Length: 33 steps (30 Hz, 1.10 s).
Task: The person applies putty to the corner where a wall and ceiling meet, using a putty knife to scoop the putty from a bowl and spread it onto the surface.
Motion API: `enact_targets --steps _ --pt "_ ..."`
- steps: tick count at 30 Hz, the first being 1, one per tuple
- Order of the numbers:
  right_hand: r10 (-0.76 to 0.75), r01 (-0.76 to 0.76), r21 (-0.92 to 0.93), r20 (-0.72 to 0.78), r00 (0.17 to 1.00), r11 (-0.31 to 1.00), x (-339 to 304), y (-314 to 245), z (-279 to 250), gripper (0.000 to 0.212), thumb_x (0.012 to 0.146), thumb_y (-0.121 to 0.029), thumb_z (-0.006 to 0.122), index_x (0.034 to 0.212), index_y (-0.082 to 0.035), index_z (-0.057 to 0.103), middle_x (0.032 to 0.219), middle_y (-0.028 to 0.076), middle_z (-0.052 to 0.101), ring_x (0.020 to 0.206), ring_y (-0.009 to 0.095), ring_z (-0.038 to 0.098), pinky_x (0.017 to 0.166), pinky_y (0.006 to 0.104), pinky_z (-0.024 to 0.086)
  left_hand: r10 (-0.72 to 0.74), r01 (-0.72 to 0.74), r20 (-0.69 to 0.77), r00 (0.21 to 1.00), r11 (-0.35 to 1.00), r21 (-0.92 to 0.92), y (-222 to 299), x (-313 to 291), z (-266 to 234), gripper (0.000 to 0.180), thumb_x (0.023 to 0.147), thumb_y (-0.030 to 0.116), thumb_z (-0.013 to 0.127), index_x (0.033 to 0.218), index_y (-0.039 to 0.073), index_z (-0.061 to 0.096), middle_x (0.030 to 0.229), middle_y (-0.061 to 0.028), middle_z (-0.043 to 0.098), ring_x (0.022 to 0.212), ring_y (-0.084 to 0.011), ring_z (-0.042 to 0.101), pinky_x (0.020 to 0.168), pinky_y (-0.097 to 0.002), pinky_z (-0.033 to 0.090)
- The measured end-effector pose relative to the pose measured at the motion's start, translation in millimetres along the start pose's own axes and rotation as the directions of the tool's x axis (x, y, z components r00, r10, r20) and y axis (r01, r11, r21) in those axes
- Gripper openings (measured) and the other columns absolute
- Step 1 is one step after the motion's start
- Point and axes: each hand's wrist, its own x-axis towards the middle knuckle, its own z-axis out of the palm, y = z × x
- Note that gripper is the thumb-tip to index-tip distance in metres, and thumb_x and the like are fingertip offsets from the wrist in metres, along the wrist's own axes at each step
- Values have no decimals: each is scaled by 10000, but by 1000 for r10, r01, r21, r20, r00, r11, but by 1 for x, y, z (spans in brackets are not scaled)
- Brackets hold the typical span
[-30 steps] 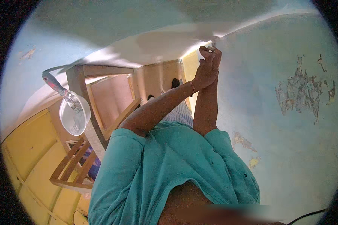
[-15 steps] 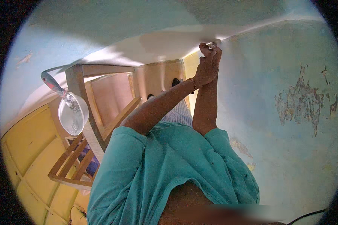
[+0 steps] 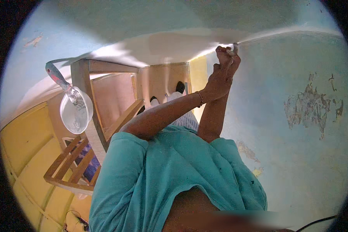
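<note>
Both my arms reach up to the seam where the pale blue walls meet. My right hand (image 3: pixel 231 63) is closed at that seam, with a small whitish-grey thing (image 3: pixel 230 52) showing between its fingers; its kind is too small to make out. My left hand (image 3: pixel 216 86), a beaded bracelet at its wrist, lies against my right wrist and heel of the hand, and seems closed round it. To the left, a white plastic tub (image 3: pixel 67 116) rests by a wooden frame, with a putty knife (image 3: pixel 57 76) of grey and red handle standing in it, its blade smeared white.
The wooden frame (image 3: pixel 81 89) of a piece of furniture stands left of me, with a slatted wooden chair (image 3: pixel 71 162) below. A flaked patch (image 3: pixel 311 106) marks the right wall. A yellow panelled surface (image 3: pixel 31 150) is at far left. A dark cable (image 3: pixel 315 222) runs at lower right.
Both hands have moved a little to the right along the wall seam, staying together. The tub and putty knife stay in place, while the view has shifted slightly.
</note>
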Motion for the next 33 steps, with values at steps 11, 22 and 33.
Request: enact_targets --steps 11,22,33 --pt "-172 47 -778 -80 982 627 11 36 -53 197 714 -141 551 816 0 459 493 17 429 404 135 368 573 301 435 73 -18 -173 982 954 299 -14 -3 61 455 715 5 526 1143 -30 373 870 -105 434 825 -199 446 731 -299 415" --pt "-98 56 -155 -280 955 986 -6 15 11 194 754 -96 515 923 -2 498 530 -28 325 465 109 315 537 285 383 -9 267 318 948 563 -782 -29 -6 -73 612 761 148 495 1265 -3 182 1079 -298 410 986 -425 415 856 -469 344" --pt "-61 19 -112 -389 919 994 -10 13 -4 452 726 11 424 1176 -23 426 623 -5 358 580 101 355 563 270 399 51 111 159 986 516 -850 -22 -8 -83 585 761 100 479 1259 -26 199 1230 -287 309 1127 -402 335 959 -427 264"
